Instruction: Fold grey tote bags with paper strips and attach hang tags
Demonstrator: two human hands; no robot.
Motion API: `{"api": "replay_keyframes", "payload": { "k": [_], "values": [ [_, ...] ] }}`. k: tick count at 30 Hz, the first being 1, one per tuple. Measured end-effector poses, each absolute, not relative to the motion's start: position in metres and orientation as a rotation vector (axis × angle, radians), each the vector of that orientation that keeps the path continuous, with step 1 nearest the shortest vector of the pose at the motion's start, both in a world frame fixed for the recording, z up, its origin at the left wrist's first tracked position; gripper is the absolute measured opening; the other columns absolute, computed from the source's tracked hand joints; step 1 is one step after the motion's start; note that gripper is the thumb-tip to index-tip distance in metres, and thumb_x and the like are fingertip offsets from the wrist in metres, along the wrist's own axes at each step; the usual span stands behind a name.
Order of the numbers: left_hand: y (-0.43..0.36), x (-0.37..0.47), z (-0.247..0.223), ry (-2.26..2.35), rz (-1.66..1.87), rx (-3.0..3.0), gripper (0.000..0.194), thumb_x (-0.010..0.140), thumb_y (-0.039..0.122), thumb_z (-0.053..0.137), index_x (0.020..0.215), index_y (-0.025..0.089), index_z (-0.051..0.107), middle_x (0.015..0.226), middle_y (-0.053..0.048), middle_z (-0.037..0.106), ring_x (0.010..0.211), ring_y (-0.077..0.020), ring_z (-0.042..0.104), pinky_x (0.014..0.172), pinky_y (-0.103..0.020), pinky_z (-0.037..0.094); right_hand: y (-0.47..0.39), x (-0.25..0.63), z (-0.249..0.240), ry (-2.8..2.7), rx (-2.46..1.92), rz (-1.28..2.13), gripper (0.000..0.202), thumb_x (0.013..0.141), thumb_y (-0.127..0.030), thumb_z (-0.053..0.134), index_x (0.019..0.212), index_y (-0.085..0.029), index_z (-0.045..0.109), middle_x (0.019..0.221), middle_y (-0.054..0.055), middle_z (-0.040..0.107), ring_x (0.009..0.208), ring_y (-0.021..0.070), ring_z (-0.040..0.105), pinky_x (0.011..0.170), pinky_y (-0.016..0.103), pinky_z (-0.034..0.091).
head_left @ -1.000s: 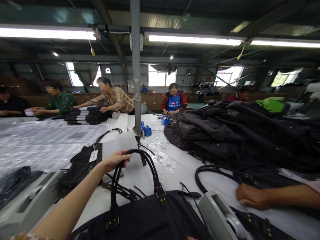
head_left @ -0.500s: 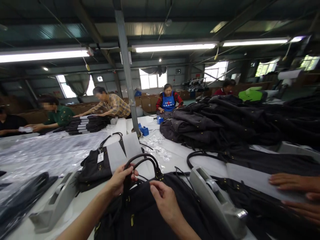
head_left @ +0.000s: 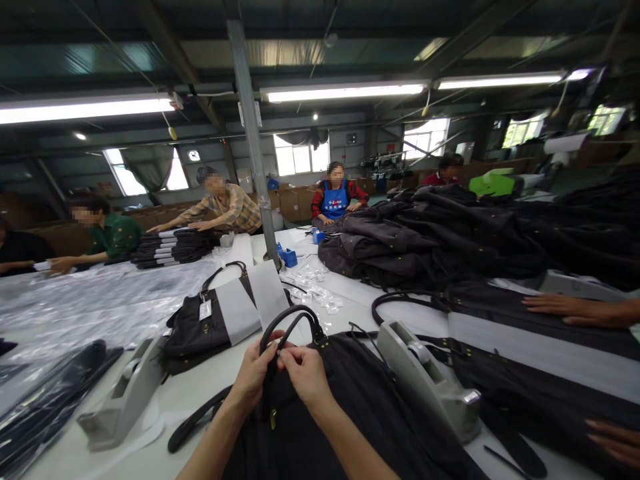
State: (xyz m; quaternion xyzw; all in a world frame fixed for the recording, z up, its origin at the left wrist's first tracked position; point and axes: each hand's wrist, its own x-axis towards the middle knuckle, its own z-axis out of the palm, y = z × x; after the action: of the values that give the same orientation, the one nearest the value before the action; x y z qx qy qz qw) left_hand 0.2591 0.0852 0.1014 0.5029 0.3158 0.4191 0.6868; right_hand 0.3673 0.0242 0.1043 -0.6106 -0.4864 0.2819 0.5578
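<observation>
A black handbag [head_left: 360, 407] lies flat in front of me, its two looped handles [head_left: 295, 313] standing up at the top. My left hand [head_left: 257, 370] is closed around the handles on their left side. Close beside it, my right hand [head_left: 305, 377] pinches at the same handle; its fingertips meet those of the left hand, and anything small between them is hidden. A gold-coloured zip pull [head_left: 273, 419] shows on the bag below the hands. Just beyond, another black handbag [head_left: 200, 327] with a white tag [head_left: 205, 309] and white paper [head_left: 237, 313] lies on the table.
Grey tape dispensers stand left [head_left: 123, 393] and right [head_left: 425, 380] of my bag. A large heap of black bags [head_left: 425, 240] fills the right back. A co-worker's hand [head_left: 575, 310] rests on a bag at right. A metal post [head_left: 255, 147] rises from the table [head_left: 345, 283].
My right hand has moved left and closed on the handle beside my left hand. The bag's left side has shifted right. The co-worker's hands at right have moved apart.
</observation>
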Motion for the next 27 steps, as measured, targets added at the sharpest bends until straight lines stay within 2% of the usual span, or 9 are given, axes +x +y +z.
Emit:
{"api": "replay_keyframes", "payload": {
  "k": [4,8,13,15,17,19,21,25,27],
  "values": [
    [0.082,0.261,0.105,0.781,0.96,1.361,0.048,0.076,0.042,0.065,0.113,0.014,0.058,0.094,-0.009,0.07,0.081,-0.0196,0.065,0.077,-0.03,0.05,0.027,0.37,0.105,-1.172,-1.491,0.635,0.031,0.081,-0.034,0.054,0.058,-0.017,0.067,0.064,0.002,0.063,0.063,0.014,0.058,0.063,0.022,0.04],
    [0.082,0.262,0.105,0.832,1.021,1.569,0.041,0.08,0.04,0.059,0.113,0.016,0.058,0.111,-0.009,0.065,0.102,-0.0224,0.06,0.097,-0.036,0.041,0.023,0.364,0.11,-1.221,-1.648,0.461,0.034,0.083,-0.028,0.051,0.053,-0.017,0.062,0.064,0.003,0.06,0.058,0.0116,0.053,0.056,0.022,0.034],
    [0.082,0.266,0.101,0.892,1.109,1.612,0.042,0.077,0.039,0.059,0.113,0.018,0.058,0.118,-0.009,0.062,0.114,-0.0234,0.054,0.102,-0.035,0.036,0.022,0.358,0.101,-1.238,-1.735,0.232,0.027,0.083,-0.021,0.049,0.059,-0.016,0.06,0.069,0.004,0.059,0.065,0.0121,0.053,0.062,0.022,0.035],
    [0.081,0.267,0.098,0.916,1.117,1.542,0.044,0.076,0.039,0.061,0.114,0.018,0.058,0.116,-0.009,0.062,0.107,-0.0223,0.057,0.096,-0.033,0.042,0.025,0.359,0.095,-1.194,-1.707,0.284,0.025,0.082,-0.021,0.05,0.06,-0.016,0.06,0.069,0.004,0.06,0.064,0.0119,0.054,0.062,0.022,0.036],
    [0.081,0.267,0.096,0.929,1.07,1.432,0.051,0.074,0.041,0.062,0.118,0.017,0.054,0.106,-0.008,0.065,0.087,-0.0196,0.063,0.078,-0.03,0.049,0.028,0.363,0.09,-1.141,-1.621,0.446,0.024,0.081,-0.021,0.05,0.06,-0.016,0.06,0.068,0.003,0.062,0.061,0.0113,0.054,0.059,0.02,0.036],
    [0.08,0.267,0.095,0.93,1.017,1.335,0.059,0.075,0.042,0.062,0.125,0.016,0.048,0.09,-0.006,0.067,0.063,-0.015,0.061,0.062,-0.027,0.049,0.028,0.367,0.087,-1.113,-1.534,0.596,0.024,0.08,-0.022,0.049,0.06,-0.016,0.061,0.065,0.001,0.063,0.059,0.0111,0.055,0.057,0.019,0.037],
    [0.08,0.267,0.095,0.927,1.023,1.323,0.061,0.076,0.042,0.06,0.129,0.015,0.044,0.083,-0.004,0.067,0.058,-0.0134,0.059,0.06,-0.027,0.05,0.026,0.371,0.086,-1.136,-1.474,0.651,0.027,0.081,-0.023,0.049,0.058,-0.016,0.061,0.063,0.0,0.063,0.059,0.0109,0.055,0.058,0.019,0.038],
    [0.078,0.269,0.097,0.914,1.159,1.56,0.053,0.079,0.039,0.057,0.126,0.016,0.048,0.105,-0.009,0.066,0.091,-0.0198,0.064,0.087,-0.033,0.048,0.02,0.375,0.088,-1.212,-1.409,0.622,0.032,0.083,-0.025,0.047,0.055,-0.016,0.059,0.064,0.0,0.06,0.062,0.0104,0.054,0.062,0.019,0.038],
    [0.075,0.271,0.097,0.943,1.186,1.689,0.052,0.083,0.041,0.053,0.129,0.018,0.046,0.117,-0.011,0.062,0.102,-0.0219,0.061,0.091,-0.035,0.046,0.018,0.375,0.09,-1.219,-1.425,0.606,0.031,0.083,-0.027,0.048,0.057,-0.016,0.061,0.065,0.001,0.059,0.062,0.0106,0.054,0.06,0.02,0.037]
  ]
}}
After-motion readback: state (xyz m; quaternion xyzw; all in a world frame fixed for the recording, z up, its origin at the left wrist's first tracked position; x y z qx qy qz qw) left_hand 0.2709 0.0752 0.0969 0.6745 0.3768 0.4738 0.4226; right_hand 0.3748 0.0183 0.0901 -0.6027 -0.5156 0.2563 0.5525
